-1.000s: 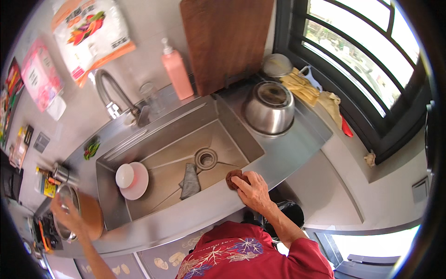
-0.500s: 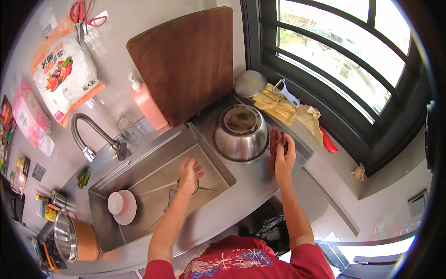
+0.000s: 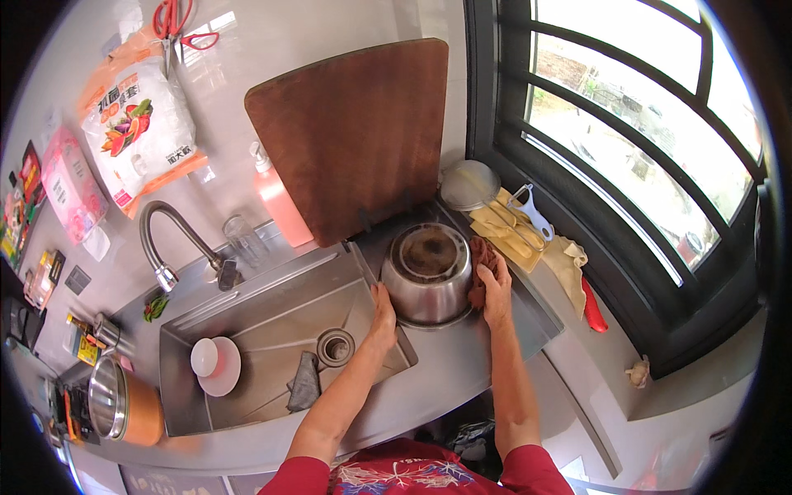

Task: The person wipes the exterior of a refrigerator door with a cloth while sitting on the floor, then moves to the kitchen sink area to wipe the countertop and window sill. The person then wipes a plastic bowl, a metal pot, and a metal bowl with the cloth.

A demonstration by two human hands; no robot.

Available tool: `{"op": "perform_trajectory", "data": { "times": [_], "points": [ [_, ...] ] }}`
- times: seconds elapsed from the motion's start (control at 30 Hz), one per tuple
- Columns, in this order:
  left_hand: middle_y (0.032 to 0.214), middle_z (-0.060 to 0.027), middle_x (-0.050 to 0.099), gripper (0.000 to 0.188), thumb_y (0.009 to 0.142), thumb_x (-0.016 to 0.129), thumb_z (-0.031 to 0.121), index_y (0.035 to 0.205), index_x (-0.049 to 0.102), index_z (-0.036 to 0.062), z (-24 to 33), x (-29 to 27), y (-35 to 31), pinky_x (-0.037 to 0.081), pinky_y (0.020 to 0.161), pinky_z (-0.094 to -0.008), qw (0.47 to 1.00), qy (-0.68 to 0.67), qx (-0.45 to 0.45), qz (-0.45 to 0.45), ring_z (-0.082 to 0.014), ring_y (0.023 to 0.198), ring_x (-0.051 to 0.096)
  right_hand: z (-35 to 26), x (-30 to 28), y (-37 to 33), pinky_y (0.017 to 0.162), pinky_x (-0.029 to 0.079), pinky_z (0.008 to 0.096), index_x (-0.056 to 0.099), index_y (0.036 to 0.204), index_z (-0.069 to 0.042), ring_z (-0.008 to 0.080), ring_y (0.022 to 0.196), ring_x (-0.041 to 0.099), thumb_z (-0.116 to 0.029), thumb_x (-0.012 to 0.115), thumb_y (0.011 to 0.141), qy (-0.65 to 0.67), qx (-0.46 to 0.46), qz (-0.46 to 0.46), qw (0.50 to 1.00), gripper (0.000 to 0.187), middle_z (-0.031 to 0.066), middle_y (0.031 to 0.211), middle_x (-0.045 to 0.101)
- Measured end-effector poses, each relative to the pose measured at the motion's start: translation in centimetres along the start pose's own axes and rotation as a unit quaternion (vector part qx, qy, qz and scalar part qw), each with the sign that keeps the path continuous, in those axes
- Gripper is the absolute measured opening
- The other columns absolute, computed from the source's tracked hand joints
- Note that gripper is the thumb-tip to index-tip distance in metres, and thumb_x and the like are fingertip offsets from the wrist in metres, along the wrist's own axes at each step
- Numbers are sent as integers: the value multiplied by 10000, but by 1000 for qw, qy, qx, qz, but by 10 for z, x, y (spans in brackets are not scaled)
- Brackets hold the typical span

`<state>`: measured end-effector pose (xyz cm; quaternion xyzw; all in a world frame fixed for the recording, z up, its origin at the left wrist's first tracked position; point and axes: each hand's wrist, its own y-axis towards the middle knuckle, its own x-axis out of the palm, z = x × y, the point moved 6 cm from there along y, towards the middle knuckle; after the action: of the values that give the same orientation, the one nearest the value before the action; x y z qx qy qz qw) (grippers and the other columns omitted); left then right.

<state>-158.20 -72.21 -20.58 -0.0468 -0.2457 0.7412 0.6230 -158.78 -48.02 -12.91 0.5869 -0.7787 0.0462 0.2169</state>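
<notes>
A stainless steel bowl (image 3: pixel 429 285) sits upside down on the steel counter right of the sink, its base scorched brown. My left hand (image 3: pixel 382 320) lies along the bowl's left side, fingers stretched out and nearly flat. On the opposite side my right hand (image 3: pixel 496 290) is closed on a reddish-brown cloth (image 3: pixel 480 266), which rests against the bowl's wall. The sink (image 3: pixel 272 330) to the left holds a white bowl (image 3: pixel 205 358) on a white dish (image 3: pixel 224 378), and a grey rag (image 3: pixel 304 384) beside the drain (image 3: pixel 336 347).
Behind the bowl leans a large wooden cutting board (image 3: pixel 355 136), next to a pink pump bottle (image 3: pixel 282 206). A strainer (image 3: pixel 470 186), a peeler (image 3: pixel 535 216) and a red-handled tool (image 3: pixel 593 305) lie along the window side. The faucet (image 3: pixel 163 223) arches over the sink's back left.
My left hand has moved right, from over the sink to the bowl's side. My right hand has come in against the bowl with the cloth. The whole view has shifted slightly.
</notes>
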Motion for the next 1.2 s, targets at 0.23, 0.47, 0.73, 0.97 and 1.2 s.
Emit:
{"op": "perform_trajectory", "data": {
  "times": [0.23,0.47,0.73,0.97,1.2],
  "points": [
    [1396,-34,408,558,909,542,434,1363,362,166,21,-22,-29,308,1064,-384,967,-226,112,-22,-199,1270,381,-10,19,-26,880,413,281,503,1193,9,147,967,533,-102,566,790,-7,-26,-44,999,423,58,1065,576],
    [1287,-49,532,591,816,629,500,1252,515,117,46,-40,-82,399,1011,-449,907,-400,36,-125,-239,1167,498,-22,60,-63,941,413,294,451,1265,3,168,1058,546,-25,516,827,80,-25,-36,996,444,89,1159,570],
    [1221,-58,573,587,830,592,528,1235,522,108,73,-67,-128,435,966,-442,889,-446,62,-80,-251,1102,541,-68,137,-133,930,406,342,533,1164,19,238,1058,525,0,547,782,-180,-319,44,929,383,138,1141,571],
    [982,-55,629,273,894,604,231,1055,608,10,87,-118,-171,526,721,-271,922,-248,295,43,-147,866,618,-92,237,-212,820,365,363,648,1020,-172,230,993,523,-118,647,634,-352,-534,-150,754,389,40,1096,589],
    [783,-28,681,176,770,751,120,871,686,-9,86,-144,-220,484,618,-216,934,71,349,34,-73,660,600,-95,252,-151,835,442,385,608,1072,-61,317,984,545,2,575,738,-219,-265,-196,919,341,116,1098,570]
  ]
}}
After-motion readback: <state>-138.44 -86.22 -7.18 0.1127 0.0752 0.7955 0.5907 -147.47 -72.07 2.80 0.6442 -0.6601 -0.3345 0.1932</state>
